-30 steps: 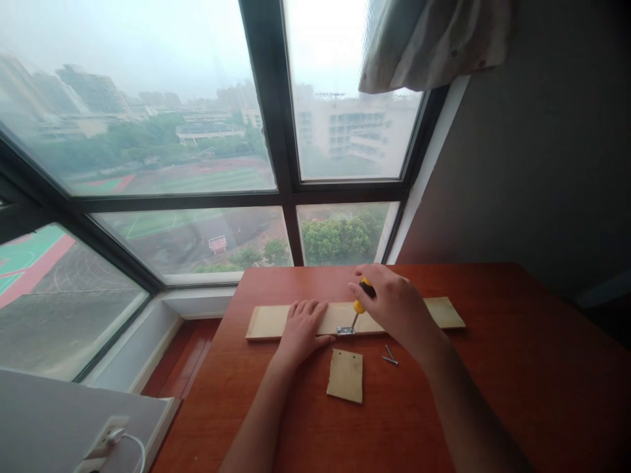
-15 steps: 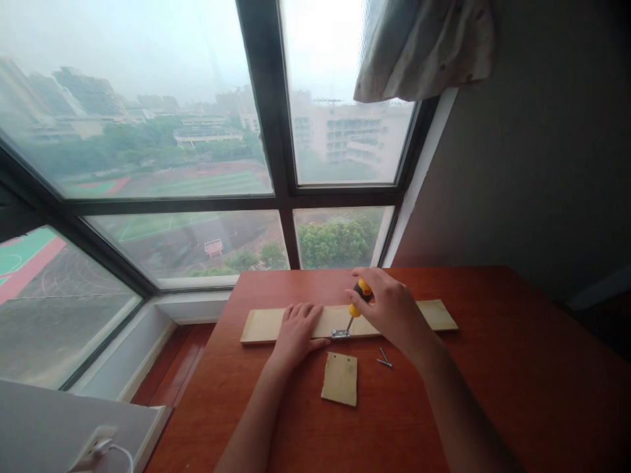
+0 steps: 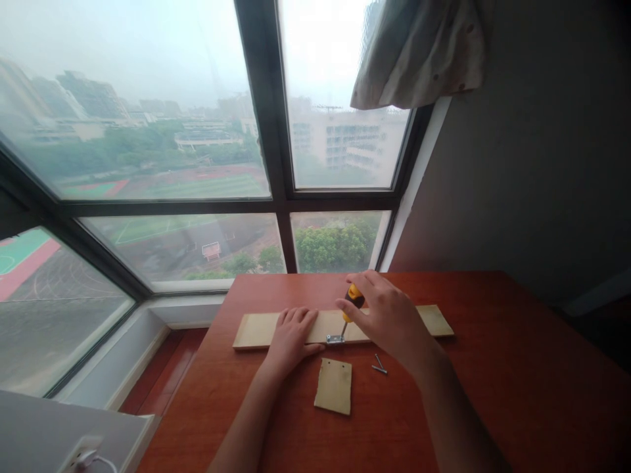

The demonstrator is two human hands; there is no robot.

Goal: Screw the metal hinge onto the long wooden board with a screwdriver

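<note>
A long pale wooden board (image 3: 436, 320) lies crosswise on the table. My left hand (image 3: 292, 338) spans it left of the middle, fingers at its far edge and thumb along its near edge, holding it down. In my right hand (image 3: 389, 315) is a screwdriver (image 3: 352, 301) with a yellow and black handle, gripped from above and slightly tilted. Its shaft points down to the right end of a small metal hinge (image 3: 334, 339) at the board's near edge. The exact tip contact is too small to make out.
Nearer me lies a small wooden piece (image 3: 334, 387) with two holes along its far edge. Two screws (image 3: 379, 365) lie to its right on the reddish table (image 3: 384, 433). Large windows (image 3: 172, 243) stand beyond the table, and a curtain (image 3: 419, 59) hangs at upper right.
The view has shifted slightly. Both hands keep their places on the board and screwdriver, and the screwdriver still stands over the hinge's right end.
</note>
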